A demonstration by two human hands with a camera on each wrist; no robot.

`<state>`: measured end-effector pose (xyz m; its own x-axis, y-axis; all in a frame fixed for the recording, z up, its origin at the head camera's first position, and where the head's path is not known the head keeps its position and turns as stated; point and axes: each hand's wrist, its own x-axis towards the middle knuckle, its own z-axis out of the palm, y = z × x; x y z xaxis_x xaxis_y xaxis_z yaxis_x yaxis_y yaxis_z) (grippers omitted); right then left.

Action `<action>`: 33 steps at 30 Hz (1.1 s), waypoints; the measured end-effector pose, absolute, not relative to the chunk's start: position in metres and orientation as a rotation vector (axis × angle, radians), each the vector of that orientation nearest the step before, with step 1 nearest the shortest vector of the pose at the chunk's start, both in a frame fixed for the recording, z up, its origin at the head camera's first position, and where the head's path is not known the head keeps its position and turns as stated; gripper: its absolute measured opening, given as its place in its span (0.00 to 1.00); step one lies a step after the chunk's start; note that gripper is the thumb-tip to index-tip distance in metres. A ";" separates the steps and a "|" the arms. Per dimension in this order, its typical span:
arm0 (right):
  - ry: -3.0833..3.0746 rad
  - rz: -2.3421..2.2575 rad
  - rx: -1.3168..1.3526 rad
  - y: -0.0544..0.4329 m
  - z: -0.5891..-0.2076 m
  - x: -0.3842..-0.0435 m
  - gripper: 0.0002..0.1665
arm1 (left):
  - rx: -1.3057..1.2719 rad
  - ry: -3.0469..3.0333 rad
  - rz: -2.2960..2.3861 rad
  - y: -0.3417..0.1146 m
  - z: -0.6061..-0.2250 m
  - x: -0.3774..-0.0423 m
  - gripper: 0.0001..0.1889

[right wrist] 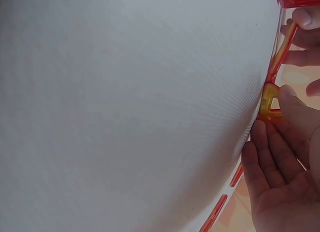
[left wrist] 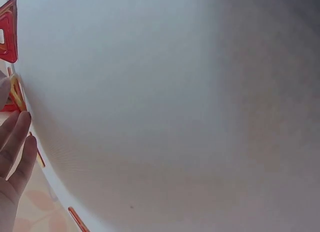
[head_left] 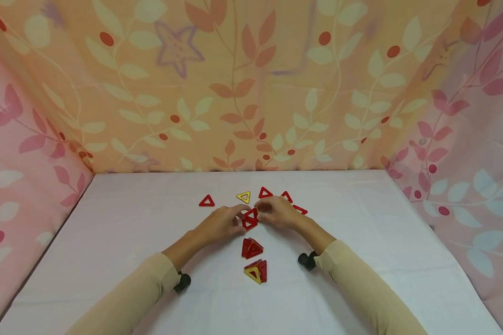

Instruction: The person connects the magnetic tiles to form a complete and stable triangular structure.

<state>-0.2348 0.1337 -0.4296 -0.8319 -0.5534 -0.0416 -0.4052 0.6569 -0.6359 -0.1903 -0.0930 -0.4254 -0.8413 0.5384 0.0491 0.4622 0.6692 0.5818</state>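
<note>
Near the middle of the table, both hands work at a small cluster of triangular magnetic tiles. My left hand (head_left: pixel 223 223) holds a red triangular tile (head_left: pixel 249 224) between thumb and fingers at the cluster's left side. Opposite it, my right hand (head_left: pixel 278 212) pinches a yellow triangular tile (right wrist: pixel 268 97) that stands against the red ones; fingers mostly hide it in the head view. In the left wrist view, the left hand (left wrist: pixel 15 154) appears only at the edge. Nearer the front lie a red tile pyramid (head_left: pixel 252 248) and a red-and-yellow pyramid (head_left: pixel 256 271).
Behind the hands lie loose flat triangles: a red one (head_left: pixel 207 201) at left, a yellow one (head_left: pixel 244 197), and several red ones (head_left: pixel 265 192) towards the right. A white cloth (head_left: pixel 130 204) covers the table, with patterned curtains (head_left: pixel 243 93) around it.
</note>
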 end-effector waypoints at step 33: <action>2.611 -0.930 -0.882 0.135 -0.428 -0.237 0.22 | 0.789 2.715 1.051 -0.083 -0.418 -0.202 0.21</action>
